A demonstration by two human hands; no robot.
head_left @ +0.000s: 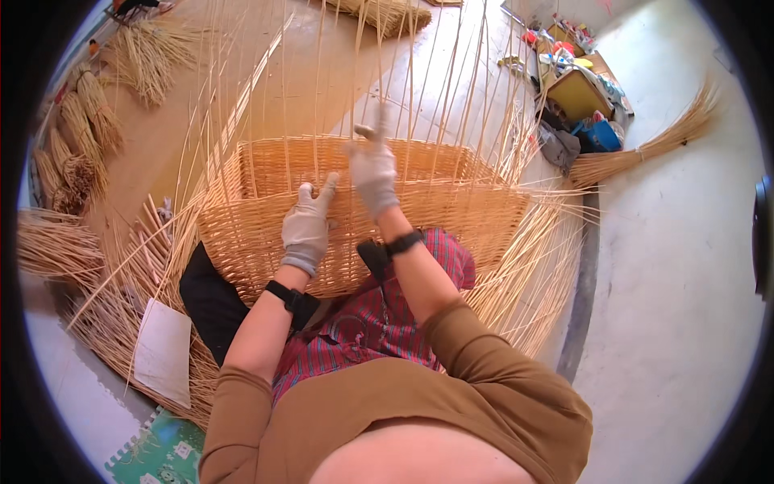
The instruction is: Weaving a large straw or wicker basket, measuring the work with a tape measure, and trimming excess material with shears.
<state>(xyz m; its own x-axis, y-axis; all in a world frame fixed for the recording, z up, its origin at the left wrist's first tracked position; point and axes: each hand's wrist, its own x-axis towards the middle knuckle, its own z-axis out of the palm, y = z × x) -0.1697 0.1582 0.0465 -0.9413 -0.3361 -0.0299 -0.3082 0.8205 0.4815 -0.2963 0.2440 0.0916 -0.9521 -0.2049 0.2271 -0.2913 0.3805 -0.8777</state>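
A half-woven wicker basket [363,234], rectangular and golden tan, rests across my lap with long upright stakes rising from its walls. My left hand [306,230], in a pale work glove, grips the near wall, its thumb and forefinger reaching up over the woven edge. To its right, my gloved right hand [373,176] is raised above that same edge, closed and smeared by motion. A short dark piece [365,131] shows at its top; whether it is a tool or part of the weaving, I cannot make out.
Bundles of willow rods [97,121] lie at the left and far side. Loose rods [121,323] spread around the basket, with a white sheet [163,352] on them. At the right stand a cluttered yellow box [579,98], a blue bag [598,135] and another rod bundle [645,153].
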